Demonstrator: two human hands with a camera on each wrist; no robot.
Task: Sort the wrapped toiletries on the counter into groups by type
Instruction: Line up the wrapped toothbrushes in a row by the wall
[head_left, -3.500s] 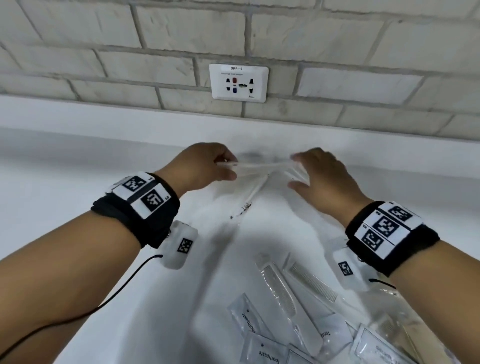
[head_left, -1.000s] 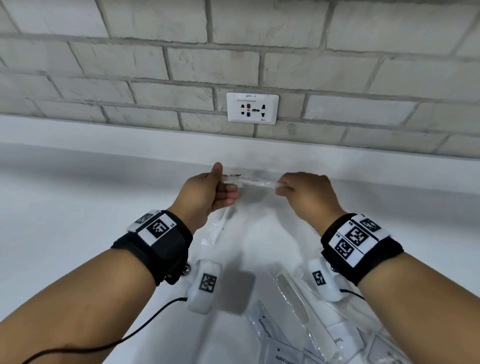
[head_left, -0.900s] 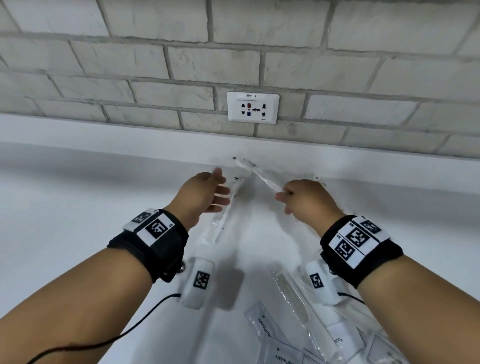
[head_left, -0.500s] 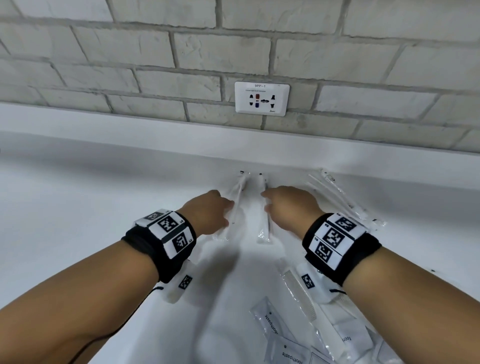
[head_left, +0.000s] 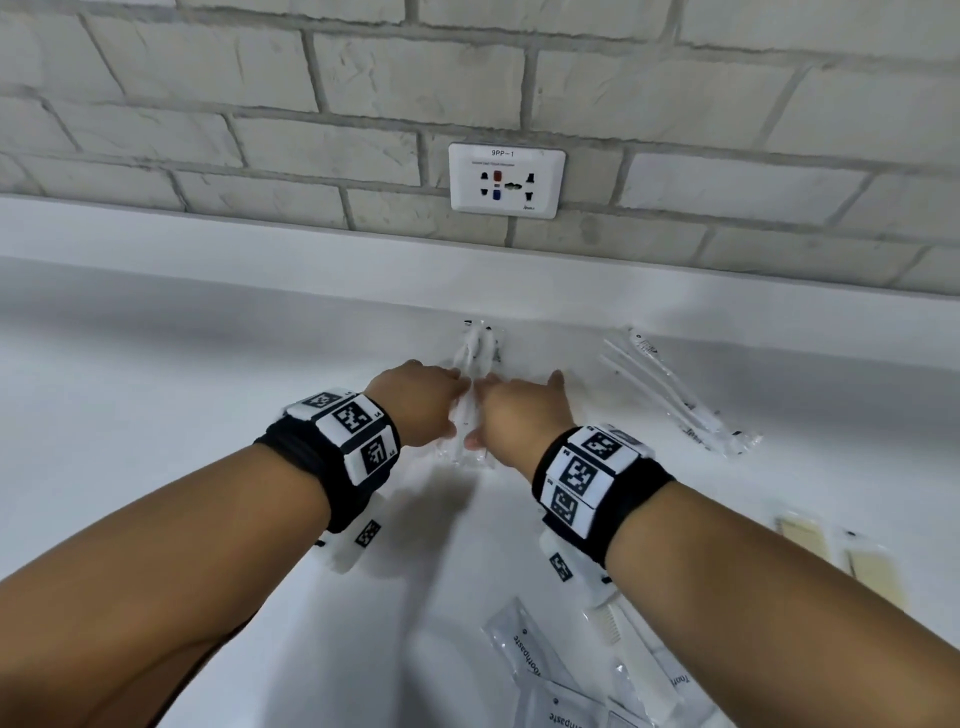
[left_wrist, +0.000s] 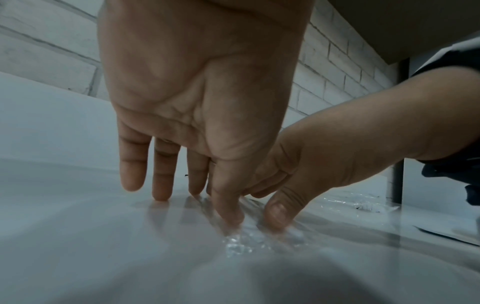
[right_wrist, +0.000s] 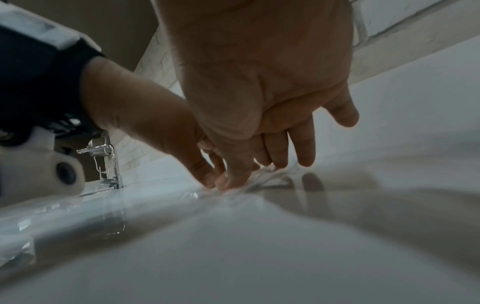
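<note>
Below the wall socket (head_left: 506, 180), the left hand (head_left: 422, 402) and right hand (head_left: 521, 408), fingers extended, press two wrapped toothbrushes (head_left: 477, 358) together; light, slippery film, best pinched mid-handle.

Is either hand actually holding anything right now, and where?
Neither grips anything: left hand and right hand press straight fingers on the wrapped toothbrushes' near ends.

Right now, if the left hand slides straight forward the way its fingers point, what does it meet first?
Probably the low white ledge under the brick wall; the left hand has only bare counter ahead, though depth is unclear.
</note>
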